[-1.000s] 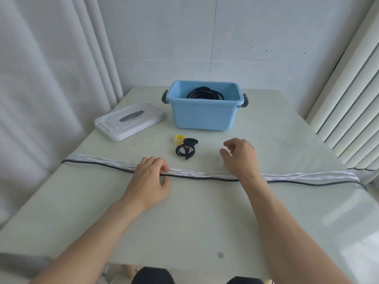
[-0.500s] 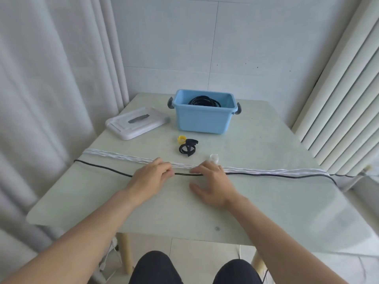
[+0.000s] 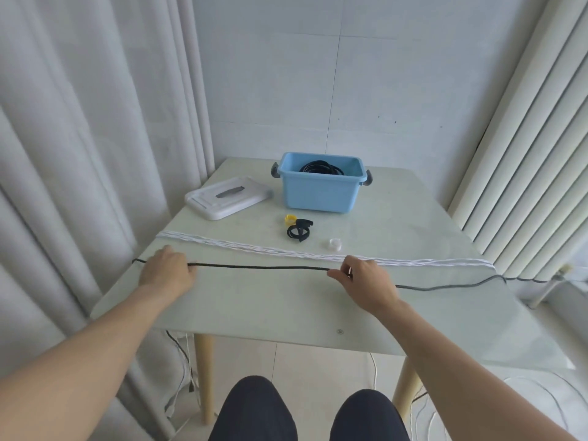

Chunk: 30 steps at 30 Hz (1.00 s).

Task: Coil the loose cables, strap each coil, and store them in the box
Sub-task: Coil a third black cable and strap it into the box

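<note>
Black cable (image 3: 261, 267) stretched taut left to right across the worktop (image 3: 286, 300), long axis parallel to its near edge. Gripped by left hand (image 3: 167, 270) and pinched by right hand (image 3: 366, 278); far end trailing off the right edge.

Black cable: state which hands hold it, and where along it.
Both hands grip the black cable: the left hand near its left end, the right hand pinching it mid-length.

Pale table (image 3: 286, 307), white curtains (image 3: 79, 154), tiled wall (image 3: 350, 74), daylit floor (image 3: 318, 367).
</note>
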Each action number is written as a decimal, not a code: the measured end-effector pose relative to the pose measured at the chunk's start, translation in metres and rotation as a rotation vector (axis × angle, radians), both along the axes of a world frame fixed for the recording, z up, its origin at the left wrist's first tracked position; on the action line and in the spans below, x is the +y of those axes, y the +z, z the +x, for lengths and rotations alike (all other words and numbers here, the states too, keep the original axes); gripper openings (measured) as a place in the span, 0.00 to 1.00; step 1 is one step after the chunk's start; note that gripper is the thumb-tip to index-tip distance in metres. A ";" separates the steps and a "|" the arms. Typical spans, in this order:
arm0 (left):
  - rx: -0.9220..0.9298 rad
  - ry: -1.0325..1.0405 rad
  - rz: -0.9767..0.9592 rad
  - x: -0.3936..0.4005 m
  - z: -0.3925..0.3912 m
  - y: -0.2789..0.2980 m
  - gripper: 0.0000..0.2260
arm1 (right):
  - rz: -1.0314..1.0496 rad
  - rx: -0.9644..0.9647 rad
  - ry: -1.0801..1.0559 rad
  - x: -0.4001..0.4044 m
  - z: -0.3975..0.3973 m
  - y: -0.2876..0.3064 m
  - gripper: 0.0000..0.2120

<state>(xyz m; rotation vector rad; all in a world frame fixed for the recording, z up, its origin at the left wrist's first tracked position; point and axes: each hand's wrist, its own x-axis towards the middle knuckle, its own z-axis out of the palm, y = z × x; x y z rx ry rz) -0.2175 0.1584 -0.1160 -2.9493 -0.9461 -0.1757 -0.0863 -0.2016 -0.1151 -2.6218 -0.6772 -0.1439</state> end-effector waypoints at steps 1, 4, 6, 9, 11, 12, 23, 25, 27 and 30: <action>0.026 0.031 -0.010 0.010 -0.004 0.001 0.18 | 0.001 0.017 -0.026 -0.003 0.001 -0.001 0.18; 0.071 0.099 -0.037 0.024 -0.024 0.004 0.18 | -0.034 0.080 -0.100 -0.010 -0.002 -0.004 0.19; 0.081 0.138 -0.108 0.026 -0.030 0.007 0.18 | -0.041 0.082 -0.121 -0.010 -0.003 -0.004 0.20; 0.077 0.184 -0.262 0.023 -0.039 0.013 0.20 | -0.057 0.123 -0.139 -0.009 -0.006 0.003 0.20; 0.069 0.184 -0.280 0.028 -0.040 0.018 0.20 | -0.052 0.129 -0.154 -0.009 -0.006 0.002 0.22; 0.076 0.185 -0.278 0.029 -0.040 0.023 0.20 | -0.048 0.123 -0.167 -0.010 -0.006 0.002 0.22; 0.635 0.308 -0.161 0.020 -0.049 0.049 0.13 | -0.093 0.113 -0.191 -0.005 -0.007 0.001 0.21; 0.684 0.298 -0.385 0.002 -0.038 0.055 0.16 | -0.115 0.114 -0.210 -0.007 -0.008 0.003 0.21; 0.583 0.194 -0.526 -0.020 -0.025 0.061 0.19 | -0.136 0.115 -0.224 -0.010 -0.008 0.005 0.21; 0.313 0.007 -0.753 -0.060 -0.008 0.064 0.18 | -0.115 0.079 -0.222 -0.027 -0.007 0.007 0.14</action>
